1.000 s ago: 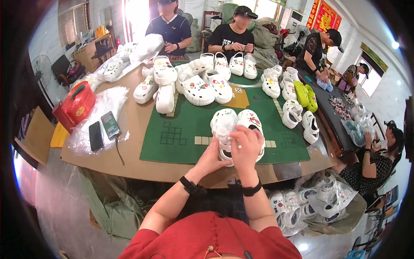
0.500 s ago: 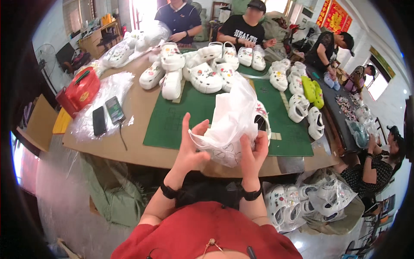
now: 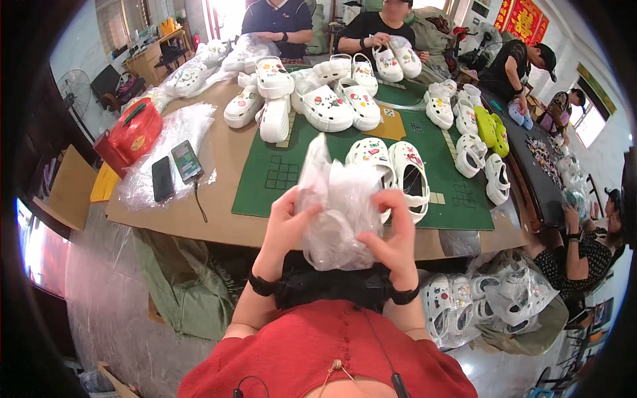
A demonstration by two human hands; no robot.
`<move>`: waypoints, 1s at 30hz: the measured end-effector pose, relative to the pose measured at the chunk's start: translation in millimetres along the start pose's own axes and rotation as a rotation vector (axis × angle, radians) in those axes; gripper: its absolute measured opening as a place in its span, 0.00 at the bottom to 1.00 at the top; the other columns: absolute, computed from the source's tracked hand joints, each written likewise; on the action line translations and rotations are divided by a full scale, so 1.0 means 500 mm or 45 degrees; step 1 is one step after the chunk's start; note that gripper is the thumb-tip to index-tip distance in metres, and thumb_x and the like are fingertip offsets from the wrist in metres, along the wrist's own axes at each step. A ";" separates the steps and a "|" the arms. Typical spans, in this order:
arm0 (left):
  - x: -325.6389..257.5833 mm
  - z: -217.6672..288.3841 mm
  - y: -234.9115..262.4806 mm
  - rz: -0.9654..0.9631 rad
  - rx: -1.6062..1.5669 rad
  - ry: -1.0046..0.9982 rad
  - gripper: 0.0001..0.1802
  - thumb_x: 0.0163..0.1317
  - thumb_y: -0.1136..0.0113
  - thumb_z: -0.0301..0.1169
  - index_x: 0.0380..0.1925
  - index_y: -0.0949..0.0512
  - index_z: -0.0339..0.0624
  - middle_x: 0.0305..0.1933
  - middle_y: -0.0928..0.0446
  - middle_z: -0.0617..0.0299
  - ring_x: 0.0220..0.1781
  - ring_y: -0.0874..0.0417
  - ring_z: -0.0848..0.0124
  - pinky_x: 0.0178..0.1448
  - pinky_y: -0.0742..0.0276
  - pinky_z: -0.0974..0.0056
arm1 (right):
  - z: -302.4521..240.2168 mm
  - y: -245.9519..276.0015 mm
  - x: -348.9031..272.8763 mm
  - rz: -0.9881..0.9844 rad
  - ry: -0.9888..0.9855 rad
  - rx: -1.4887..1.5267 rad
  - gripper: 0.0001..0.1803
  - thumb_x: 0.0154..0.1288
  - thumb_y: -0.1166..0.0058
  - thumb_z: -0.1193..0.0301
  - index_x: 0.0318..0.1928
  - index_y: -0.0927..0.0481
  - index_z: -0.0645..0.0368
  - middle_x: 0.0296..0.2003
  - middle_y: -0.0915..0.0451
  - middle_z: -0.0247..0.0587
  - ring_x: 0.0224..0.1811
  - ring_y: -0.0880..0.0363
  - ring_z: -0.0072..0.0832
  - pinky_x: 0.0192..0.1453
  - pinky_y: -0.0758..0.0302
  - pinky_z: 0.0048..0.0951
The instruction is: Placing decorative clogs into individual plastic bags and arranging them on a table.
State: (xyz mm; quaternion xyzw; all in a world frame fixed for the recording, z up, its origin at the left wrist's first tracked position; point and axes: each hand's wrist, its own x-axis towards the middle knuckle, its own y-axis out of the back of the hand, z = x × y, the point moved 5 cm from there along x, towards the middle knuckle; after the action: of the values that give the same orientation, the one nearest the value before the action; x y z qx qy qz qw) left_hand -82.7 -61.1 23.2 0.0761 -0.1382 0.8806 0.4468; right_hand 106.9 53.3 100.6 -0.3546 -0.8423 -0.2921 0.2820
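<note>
A thin, crumpled clear plastic bag hangs between my hands at the near table edge. My left hand pinches its left side. My right hand has its fingers closed on the bag's right side. Just beyond the bag, two white clogs with colourful charms, a left clog and a right clog, stand on the green mat. The bag and my right hand cover part of the left clog. I cannot make out anything inside the bag.
More white clogs stand farther back, with lime-green clogs at the right. A red bag and two phones lie left on plastic. Co-workers sit across and to the right. Bagged clogs stand below the table's right side.
The bag has come down and nearer to me, uncovering the two clogs behind it. My left hand has closed on the bag. Across the table, a person has lifted a pair of white clogs.
</note>
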 end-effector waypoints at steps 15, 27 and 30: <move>-0.068 0.023 0.139 0.392 -0.741 -0.167 0.23 0.71 0.46 0.24 0.65 0.33 0.38 0.61 0.24 0.53 0.60 0.20 0.63 0.64 0.23 0.57 | 0.121 0.025 -0.036 0.102 -0.835 0.457 0.36 0.62 0.33 0.72 0.67 0.35 0.63 0.56 0.25 0.44 0.52 0.23 0.26 0.49 0.23 0.25; -0.077 -0.157 0.247 0.770 -0.718 0.065 0.18 0.77 0.54 0.34 0.57 0.27 0.33 0.54 0.20 0.51 0.51 0.17 0.59 0.58 0.19 0.54 | 0.059 0.068 0.103 0.377 -0.194 -0.279 0.43 0.49 0.24 0.67 0.64 0.33 0.62 0.59 0.29 0.45 0.62 0.30 0.37 0.60 0.29 0.38; -0.079 -0.161 0.203 0.552 -0.973 0.212 0.25 0.79 0.65 0.41 0.61 0.30 0.33 0.59 0.23 0.47 0.58 0.19 0.53 0.64 0.22 0.48 | 0.002 0.013 0.037 0.305 -0.122 -0.335 0.37 0.49 0.25 0.68 0.59 0.28 0.61 0.56 0.27 0.47 0.58 0.29 0.38 0.61 0.31 0.38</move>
State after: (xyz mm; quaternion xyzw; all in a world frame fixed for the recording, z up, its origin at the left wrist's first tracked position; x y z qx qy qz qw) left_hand -142.2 -123.5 -81.6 -0.1964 -0.4300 0.8427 0.2575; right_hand 100.7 65.5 114.5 -0.4995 -0.7611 -0.3469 0.2255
